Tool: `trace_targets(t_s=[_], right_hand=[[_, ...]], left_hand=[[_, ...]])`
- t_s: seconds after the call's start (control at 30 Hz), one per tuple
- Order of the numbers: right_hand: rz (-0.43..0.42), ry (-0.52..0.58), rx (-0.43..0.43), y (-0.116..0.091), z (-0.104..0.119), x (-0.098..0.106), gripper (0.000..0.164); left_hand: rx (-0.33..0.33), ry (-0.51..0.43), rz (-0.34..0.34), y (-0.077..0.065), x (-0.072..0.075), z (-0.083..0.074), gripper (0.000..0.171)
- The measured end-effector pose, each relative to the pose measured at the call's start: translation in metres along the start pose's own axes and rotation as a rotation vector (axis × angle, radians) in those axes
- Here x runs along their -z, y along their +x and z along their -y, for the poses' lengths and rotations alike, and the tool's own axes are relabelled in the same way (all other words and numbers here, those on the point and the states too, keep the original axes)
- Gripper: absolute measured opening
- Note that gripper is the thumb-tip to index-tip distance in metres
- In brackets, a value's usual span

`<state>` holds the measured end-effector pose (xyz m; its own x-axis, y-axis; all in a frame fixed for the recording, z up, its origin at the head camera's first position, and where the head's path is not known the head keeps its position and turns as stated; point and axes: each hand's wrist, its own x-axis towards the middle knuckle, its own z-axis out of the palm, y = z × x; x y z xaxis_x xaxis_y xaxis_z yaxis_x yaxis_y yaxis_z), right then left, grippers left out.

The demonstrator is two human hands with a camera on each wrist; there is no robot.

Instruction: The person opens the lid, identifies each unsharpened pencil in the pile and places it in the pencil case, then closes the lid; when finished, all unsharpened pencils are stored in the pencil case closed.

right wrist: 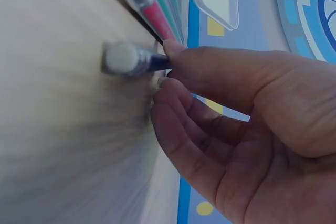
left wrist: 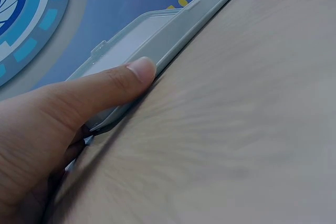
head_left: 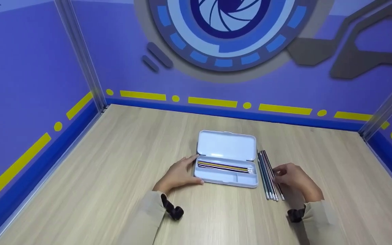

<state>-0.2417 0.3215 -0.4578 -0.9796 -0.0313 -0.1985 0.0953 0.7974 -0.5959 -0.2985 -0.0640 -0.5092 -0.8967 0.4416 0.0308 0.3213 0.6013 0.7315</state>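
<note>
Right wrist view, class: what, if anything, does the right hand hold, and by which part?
The right hand pinches a slim, dark pencil by its shaft, roughly midway along; the white eraser end sticks out past the fingers.

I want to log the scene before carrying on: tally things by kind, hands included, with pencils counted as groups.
Pencil case: 1
Pencil groups: 2 (inside pencils; outside pencils, including the one pinched by the right fingers)
Hands: 2 (left hand, right hand)
Total: 5
Individual pencils overlap too closely for a sure count.
</note>
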Motion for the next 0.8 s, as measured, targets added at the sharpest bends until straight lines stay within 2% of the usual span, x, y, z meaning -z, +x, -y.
trace_targets(t_s=[0.13, 0.37, 0.6, 0.8], right_hand=[[-0.018, 0.04, -0.025, 0.0001, -0.0004, -0.0021, 0.043], [-0.06, 0.082, -0.017, -0.0007, 0.0001, -0.0061, 0.042], [-0.058, 0.121, -0.053, -0.0007, -0.0002, -0.0057, 0.045], [-0.088, 0.126, -0.009, 0.0013, 0.0078, 0.0012, 0.046]], left_hand=[[-0.005, -0.015, -0.005, 0.0006, -0.0015, 0.0009, 0.104], [0.002, -0.031, -0.006, -0.0013, -0.0021, 0.0012, 0.103], [-0.013, -0.031, 0.0, -0.0021, -0.0036, 0.0028, 0.103], [-0.013, -0.031, -0.014, -0.0003, -0.0007, 0.0008, 0.101]])
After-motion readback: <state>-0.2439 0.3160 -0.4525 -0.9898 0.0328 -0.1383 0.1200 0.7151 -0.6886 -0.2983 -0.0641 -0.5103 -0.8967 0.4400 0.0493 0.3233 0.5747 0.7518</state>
